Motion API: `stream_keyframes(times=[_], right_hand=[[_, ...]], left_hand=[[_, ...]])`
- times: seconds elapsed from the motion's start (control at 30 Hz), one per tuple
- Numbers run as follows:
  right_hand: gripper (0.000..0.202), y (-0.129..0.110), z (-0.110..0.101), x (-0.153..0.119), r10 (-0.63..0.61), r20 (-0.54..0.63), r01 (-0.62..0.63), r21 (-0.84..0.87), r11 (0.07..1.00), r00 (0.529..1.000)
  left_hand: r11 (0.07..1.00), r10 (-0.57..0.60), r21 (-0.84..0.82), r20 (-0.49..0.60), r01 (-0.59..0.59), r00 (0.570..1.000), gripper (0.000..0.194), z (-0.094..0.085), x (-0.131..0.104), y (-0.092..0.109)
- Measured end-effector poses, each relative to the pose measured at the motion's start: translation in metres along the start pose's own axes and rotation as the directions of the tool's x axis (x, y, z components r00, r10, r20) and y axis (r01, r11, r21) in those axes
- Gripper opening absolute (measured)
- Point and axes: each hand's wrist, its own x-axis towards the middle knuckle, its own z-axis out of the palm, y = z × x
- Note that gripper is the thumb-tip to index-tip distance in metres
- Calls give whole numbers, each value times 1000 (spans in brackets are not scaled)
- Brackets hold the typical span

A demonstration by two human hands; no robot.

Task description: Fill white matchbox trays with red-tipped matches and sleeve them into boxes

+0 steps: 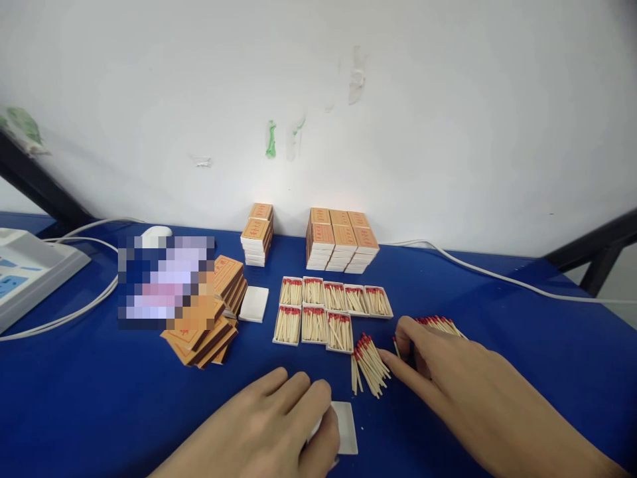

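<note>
In the lower middle my left hand [279,425] has its fingers curled and closed on a small white matchbox tray [347,428]; the part of the tray that shows is bare inside. My right hand [448,378] is over loose matches on the right, thumb apart from the bent fingers. Its thumb tip touches a pile of red-tipped matches [371,368], and a single match [397,345] shows by the fingers. More matches [440,325] lie partly hidden behind this hand. Ahead, several matchbox trays [288,325] filled with matches stand in two rows.
Orange matchbox sleeves [229,279] lie in a loose pile at left, beside a white tray [254,304]. Stacked matchboxes [343,239] and a smaller stack [257,232] stand by the wall. A blurred-out object [164,282], white cables [478,269] and a grey device [40,272] are also on the blue table.
</note>
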Motion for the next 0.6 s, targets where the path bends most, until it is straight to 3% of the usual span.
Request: stream_keyframes(times=[0.23, 0.4, 0.6], right_hand=[[39, -1, -1, 0, 50, 7, -50, -25, 998, 999], [40, -3, -8, 4, 60, 93, -62, 16, 998, 994], [36, -3, -9, 5, 80, 71, -83, 37, 996, 994]], left_hand=[[1000, 9, 14, 11, -10, 1000, 7, 1, -1, 0], [1000, 2, -8, 9, -2, 1000, 5, 2, 0, 0], [1000, -5, 3, 33, 5, 999, 4, 0, 0, 1]])
